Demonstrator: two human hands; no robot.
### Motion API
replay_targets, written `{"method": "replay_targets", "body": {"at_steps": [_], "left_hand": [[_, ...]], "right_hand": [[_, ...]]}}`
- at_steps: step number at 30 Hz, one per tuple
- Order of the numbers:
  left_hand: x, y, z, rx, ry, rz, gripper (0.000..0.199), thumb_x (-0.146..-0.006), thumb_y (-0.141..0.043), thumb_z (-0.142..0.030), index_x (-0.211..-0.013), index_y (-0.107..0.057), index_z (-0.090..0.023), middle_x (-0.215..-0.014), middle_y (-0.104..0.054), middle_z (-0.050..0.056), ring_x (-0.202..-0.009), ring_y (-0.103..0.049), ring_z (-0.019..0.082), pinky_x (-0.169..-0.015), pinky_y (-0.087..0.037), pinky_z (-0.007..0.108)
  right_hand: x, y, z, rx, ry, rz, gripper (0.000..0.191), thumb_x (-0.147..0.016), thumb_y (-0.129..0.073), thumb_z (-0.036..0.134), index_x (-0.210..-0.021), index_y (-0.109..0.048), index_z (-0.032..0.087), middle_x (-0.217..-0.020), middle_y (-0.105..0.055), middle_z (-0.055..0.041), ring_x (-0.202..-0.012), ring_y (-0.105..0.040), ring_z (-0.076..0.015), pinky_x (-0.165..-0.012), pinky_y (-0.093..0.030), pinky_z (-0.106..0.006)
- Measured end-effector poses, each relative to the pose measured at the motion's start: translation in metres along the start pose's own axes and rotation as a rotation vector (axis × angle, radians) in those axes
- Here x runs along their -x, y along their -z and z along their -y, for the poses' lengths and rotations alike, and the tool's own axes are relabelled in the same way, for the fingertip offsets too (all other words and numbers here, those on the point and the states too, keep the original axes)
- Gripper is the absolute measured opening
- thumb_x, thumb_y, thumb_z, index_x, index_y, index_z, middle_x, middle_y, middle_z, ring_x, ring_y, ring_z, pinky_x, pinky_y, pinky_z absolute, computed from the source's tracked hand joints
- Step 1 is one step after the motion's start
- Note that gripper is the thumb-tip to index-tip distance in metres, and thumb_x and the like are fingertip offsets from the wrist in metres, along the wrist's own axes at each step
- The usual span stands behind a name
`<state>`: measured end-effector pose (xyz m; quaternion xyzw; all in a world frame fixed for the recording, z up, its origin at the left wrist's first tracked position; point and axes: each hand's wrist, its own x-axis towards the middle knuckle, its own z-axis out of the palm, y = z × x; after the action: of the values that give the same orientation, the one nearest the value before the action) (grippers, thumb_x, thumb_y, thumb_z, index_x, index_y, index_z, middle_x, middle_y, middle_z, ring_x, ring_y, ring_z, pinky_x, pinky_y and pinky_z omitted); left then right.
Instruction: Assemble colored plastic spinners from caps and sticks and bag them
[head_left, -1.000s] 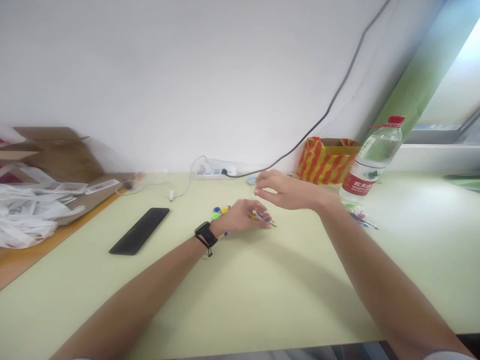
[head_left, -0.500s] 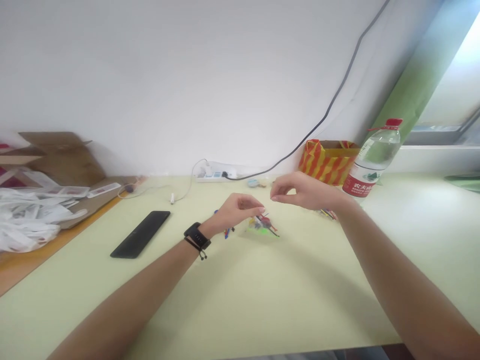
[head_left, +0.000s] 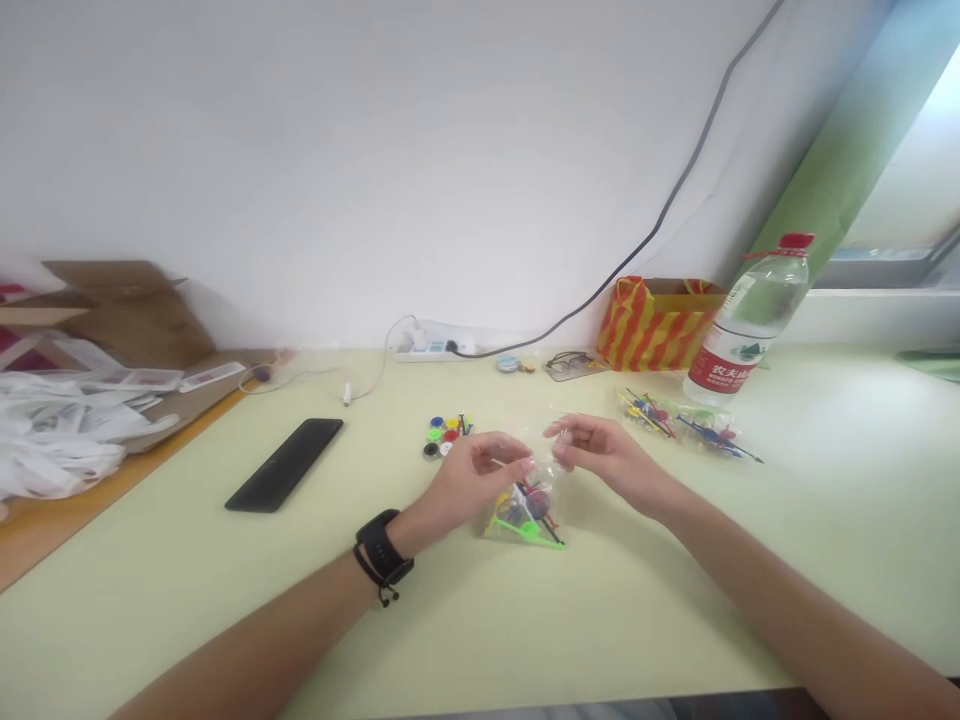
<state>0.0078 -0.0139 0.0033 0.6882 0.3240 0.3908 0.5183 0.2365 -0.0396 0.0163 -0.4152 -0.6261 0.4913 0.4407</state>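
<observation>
A clear plastic bag point(head_left: 523, 515) of small coloured plastic pieces, among them green, red, yellow and black ones, hangs just above or rests on the table; I cannot tell which. My left hand point(head_left: 472, 482), with a black watch on its wrist, pinches the bag's upper left edge. On the other side my right hand point(head_left: 611, 458) is closed with its fingertips on the bag's upper right edge. Behind my left hand lie several coloured discs point(head_left: 435, 435), partly hidden by it. Two more bags of pieces point(head_left: 712, 434) lie to the right.
A black flat slab point(head_left: 286, 465) lies at the left, near a cardboard box with white plastic packaging point(head_left: 60, 440). A power strip point(head_left: 431, 345) sits by the wall. At the back right stand a striped bag point(head_left: 656, 325) and a large water bottle point(head_left: 750, 325).
Both hands have come lower and nearer, bringing the bag along. My right hand, earlier raised apart from it, now grips its upper edge. The discs and right-hand bags show more.
</observation>
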Motion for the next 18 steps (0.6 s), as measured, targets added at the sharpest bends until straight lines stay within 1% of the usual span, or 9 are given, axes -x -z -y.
{"method": "replay_targets", "body": {"at_steps": [2,5,7,12,16,18], "left_hand": [[-0.001,0.003,0.003,0.002,-0.016,0.003,0.025,-0.084,-0.080,-0.041,-0.090,-0.078,-0.016,-0.091,-0.077,0.008,-0.084,-0.072,0.021,-0.076,-0.058,0.030],[-0.001,0.007,0.005,0.001,-0.016,0.029,0.028,-0.088,-0.076,-0.043,-0.084,-0.078,-0.015,-0.087,-0.077,0.007,-0.082,-0.070,0.021,-0.074,-0.056,0.030],[-0.001,0.009,0.004,-0.007,-0.036,0.026,0.029,-0.089,-0.074,-0.043,-0.082,-0.077,-0.015,-0.086,-0.076,0.007,-0.082,-0.069,0.021,-0.075,-0.055,0.029],[-0.003,0.013,0.005,-0.007,-0.062,-0.043,0.024,-0.089,-0.075,-0.041,-0.092,-0.080,-0.017,-0.094,-0.078,0.008,-0.087,-0.070,0.021,-0.080,-0.055,0.030],[-0.004,0.015,0.006,0.003,-0.028,-0.084,0.023,-0.084,-0.081,-0.040,-0.087,-0.079,-0.017,-0.091,-0.079,0.007,-0.084,-0.070,0.020,-0.079,-0.055,0.029],[-0.004,0.015,0.004,0.016,-0.017,-0.082,0.025,-0.084,-0.081,-0.041,-0.090,-0.079,-0.017,-0.090,-0.078,0.007,-0.083,-0.070,0.019,-0.076,-0.055,0.028]], "right_hand": [[0.000,-0.003,-0.001,0.004,0.008,-0.003,0.033,-0.085,-0.076,0.049,-0.103,-0.070,0.021,-0.076,-0.057,0.0004,-0.073,-0.055,-0.0166,-0.073,-0.049,-0.033],[0.002,-0.006,0.000,0.027,0.015,0.001,0.031,-0.088,-0.073,0.048,-0.103,-0.071,0.021,-0.074,-0.054,0.0010,-0.073,-0.054,-0.0169,-0.072,-0.049,-0.032],[0.004,-0.006,0.001,0.045,0.014,0.003,0.030,-0.089,-0.071,0.048,-0.102,-0.071,0.021,-0.072,-0.054,0.0011,-0.073,-0.054,-0.0170,-0.072,-0.048,-0.032],[0.004,-0.004,0.000,0.022,-0.004,-0.024,0.030,-0.092,-0.067,0.048,-0.103,-0.071,0.020,-0.078,-0.058,-0.0009,-0.076,-0.054,-0.0171,-0.074,-0.046,-0.032],[0.003,-0.003,-0.005,-0.011,0.012,-0.064,0.034,-0.087,-0.075,0.045,-0.112,-0.069,0.023,-0.082,-0.056,0.0007,-0.079,-0.055,-0.0169,-0.076,-0.047,-0.031],[0.002,-0.002,-0.007,-0.003,0.011,-0.083,0.035,-0.084,-0.078,0.045,-0.109,-0.070,0.022,-0.084,-0.058,-0.0004,-0.081,-0.056,-0.0176,-0.078,-0.048,-0.032]]}}
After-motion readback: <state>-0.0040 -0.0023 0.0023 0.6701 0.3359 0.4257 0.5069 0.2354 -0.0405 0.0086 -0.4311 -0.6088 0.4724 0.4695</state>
